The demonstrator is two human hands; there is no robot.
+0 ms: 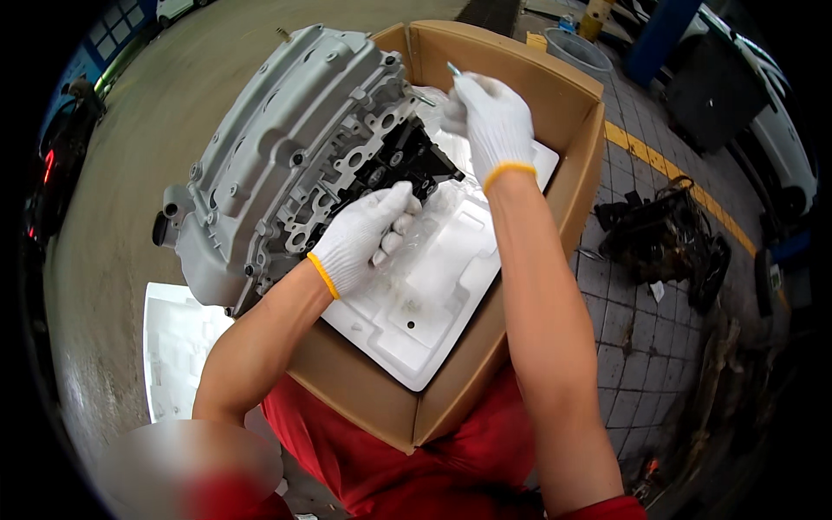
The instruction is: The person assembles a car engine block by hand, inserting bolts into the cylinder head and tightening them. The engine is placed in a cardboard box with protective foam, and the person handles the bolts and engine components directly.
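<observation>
A grey engine (286,147) with a ribbed cover stands tilted in an open cardboard box (555,234). Along its side run several round ports and a black part (403,160). My right hand (494,117), in a white knitted glove, is closed above the engine's far end, pinching a small metal stud (453,68) whose tip sticks out past the fingers. Just left of this hand, another stud (423,100) juts from the engine. My left hand (364,234), gloved alike, is curled beside the black part; what its fingers hold, if anything, is hidden.
White foam packing (442,295) and clear plastic film (416,238) lie inside the box. Another foam piece (178,347) sits at the left. Dark used parts (667,234) rest on the tiled floor at right. A grey bin (576,50) stands beyond the box.
</observation>
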